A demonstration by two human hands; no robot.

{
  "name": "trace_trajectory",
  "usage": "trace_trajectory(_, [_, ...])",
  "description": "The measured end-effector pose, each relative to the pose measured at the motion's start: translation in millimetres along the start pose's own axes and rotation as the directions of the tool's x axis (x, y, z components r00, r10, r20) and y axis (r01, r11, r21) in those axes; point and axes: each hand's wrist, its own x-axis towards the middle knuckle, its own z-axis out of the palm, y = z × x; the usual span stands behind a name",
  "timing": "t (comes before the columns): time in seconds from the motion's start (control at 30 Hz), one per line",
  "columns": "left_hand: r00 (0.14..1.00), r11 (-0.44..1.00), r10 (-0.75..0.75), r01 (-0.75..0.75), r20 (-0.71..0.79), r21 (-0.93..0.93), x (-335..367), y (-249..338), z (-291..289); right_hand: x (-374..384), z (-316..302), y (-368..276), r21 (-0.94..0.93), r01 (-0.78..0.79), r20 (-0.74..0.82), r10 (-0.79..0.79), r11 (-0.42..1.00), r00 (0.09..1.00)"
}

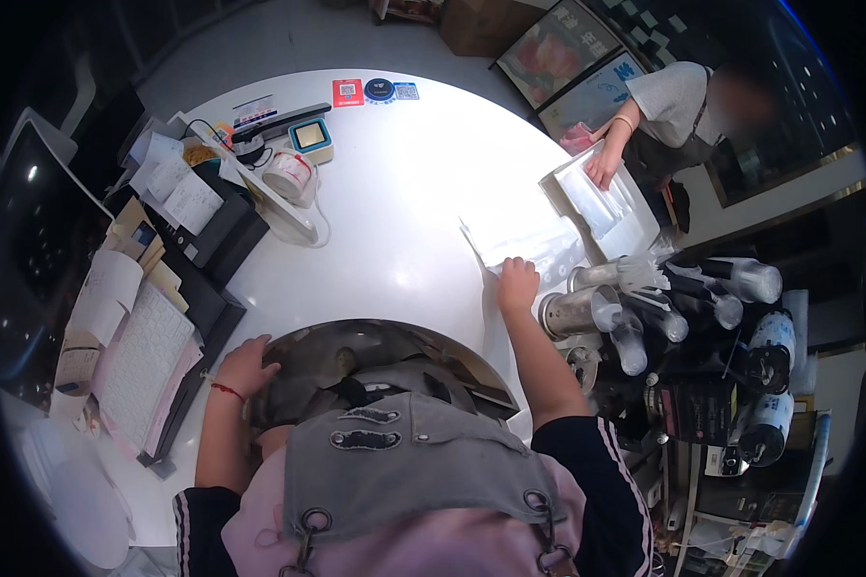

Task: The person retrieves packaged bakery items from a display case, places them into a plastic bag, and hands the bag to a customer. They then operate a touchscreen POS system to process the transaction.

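My right hand (518, 286) is closed on the near edge of a clear plastic bag (539, 248), which lies flat on the white counter (394, 202). What is between its fingertips is partly hidden. My left hand (245, 367) rests at the counter's curved inner edge, holding nothing, its thumb apart from its fingers. Beyond the bag, at the right, a co-worker's hand (602, 169) reaches into an open white box (635, 231) with clear plastic packaging in it.
Metal canisters (570, 313) with wrapped straws and cups crowd the right side. On the left stand a keyboard (147, 351), papers (194, 202), a tape-like white roll (289, 176) and a small square-screened device (310, 139). Code cards (347, 93) lie at the far edge.
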Motion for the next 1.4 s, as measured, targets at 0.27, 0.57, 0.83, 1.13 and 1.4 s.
trace_trajectory(0.27, [0.989, 0.993, 0.107, -0.111, 0.104, 0.034, 36, 9, -6, 55, -46, 8, 0.262, -0.141, -0.286, 0.216, 0.955, 0.934])
trace_trajectory(0.57, [0.837, 0.84, 0.543, -0.541, -0.069, 0.051, 97, 124, -60, 100, -106, 5, 0.67, -0.153, -0.483, 0.583, 0.727, 0.654])
trace_trajectory(0.83, [0.758, 0.702, 0.622, -0.651, -0.198, -0.288, 173, 296, -36, 88, -160, -38, 0.754, 0.113, -0.532, 0.501, 0.648, 0.682])
trace_trajectory(1.13, [0.734, -0.335, 0.676, 0.393, 0.073, -0.856, 223, 317, -28, 42, -166, -56, 0.866, 0.405, -0.485, 0.293, 0.293, 0.824])
trace_trajectory(1.4, [0.816, 0.021, 0.523, 0.279, 0.248, -0.96, 318, 340, -8, 35, -103, -55, 0.945, -0.061, 0.141, 0.231, -0.322, 0.963])
